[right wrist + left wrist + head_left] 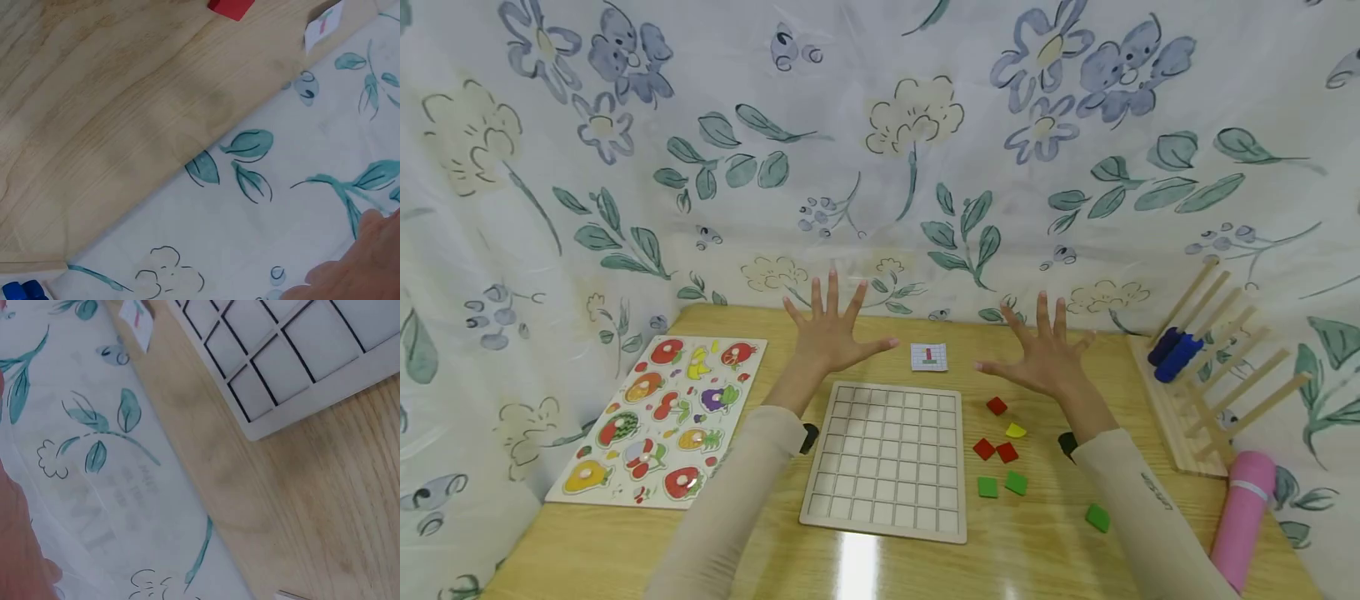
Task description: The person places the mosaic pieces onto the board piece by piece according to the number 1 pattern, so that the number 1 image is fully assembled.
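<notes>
Both hands are raised over the table with fingers spread, holding nothing. My left hand point(829, 337) is above the far left corner of a white grid board point(887, 462) with square cells. To the right, my right hand point(1043, 358) hovers beyond several small tiles. Among these are a red tile point(997, 406), a yellow piece point(1016, 430) and a green tile point(987, 487). Between the hands, near the back edge, lies a small paper card point(928, 357) with a red and green figure on a grid. Each wrist view shows only part of its hand at the edge.
A fruit puzzle board point(662, 421) lies at the left. At the right stands a wooden peg rack point(1195, 408) with blue pieces point(1177, 357) on it, and a pink roll point(1247, 517) lies nearer. Another green tile point(1097, 517) is by the right forearm. A floral curtain point(880, 167) hangs behind.
</notes>
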Tool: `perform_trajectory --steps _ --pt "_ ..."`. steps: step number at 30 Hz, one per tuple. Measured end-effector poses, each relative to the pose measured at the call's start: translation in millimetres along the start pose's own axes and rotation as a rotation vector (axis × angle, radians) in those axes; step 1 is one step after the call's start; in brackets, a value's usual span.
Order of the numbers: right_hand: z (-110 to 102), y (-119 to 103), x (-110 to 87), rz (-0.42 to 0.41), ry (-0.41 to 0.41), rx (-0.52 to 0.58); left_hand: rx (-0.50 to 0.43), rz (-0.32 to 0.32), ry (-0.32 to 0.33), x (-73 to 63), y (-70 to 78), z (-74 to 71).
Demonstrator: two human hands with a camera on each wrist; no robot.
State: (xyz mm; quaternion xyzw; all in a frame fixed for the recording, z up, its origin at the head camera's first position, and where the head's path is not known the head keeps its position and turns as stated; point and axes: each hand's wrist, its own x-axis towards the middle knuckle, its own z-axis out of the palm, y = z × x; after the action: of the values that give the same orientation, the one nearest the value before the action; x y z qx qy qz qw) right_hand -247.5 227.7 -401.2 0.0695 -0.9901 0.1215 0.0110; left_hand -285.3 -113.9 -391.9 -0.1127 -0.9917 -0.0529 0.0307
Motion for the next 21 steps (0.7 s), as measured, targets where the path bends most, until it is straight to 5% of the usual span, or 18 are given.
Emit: perform_trajectory --steps 4,11,15,21 --pt "2 2 -5.5 -0.044 0.039 0.004 -0.06 0.099 -0.034 -8.2 -10.6 -2.6" --pt "11 12 -28.9 -0.153 0.043 0.043 -0.433 0.243 -0.205 -41.2 -43.2 1.6" --pt "17 22 -39.1 -0.174 0.012 0.12 -0.589 0.263 -0.302 -57.5 -56.6 10.5" --pt "29 34 -45.3 -0.208 0.022 0.159 -0.632 0.239 -0.372 -71.3 -72.7 26.9"
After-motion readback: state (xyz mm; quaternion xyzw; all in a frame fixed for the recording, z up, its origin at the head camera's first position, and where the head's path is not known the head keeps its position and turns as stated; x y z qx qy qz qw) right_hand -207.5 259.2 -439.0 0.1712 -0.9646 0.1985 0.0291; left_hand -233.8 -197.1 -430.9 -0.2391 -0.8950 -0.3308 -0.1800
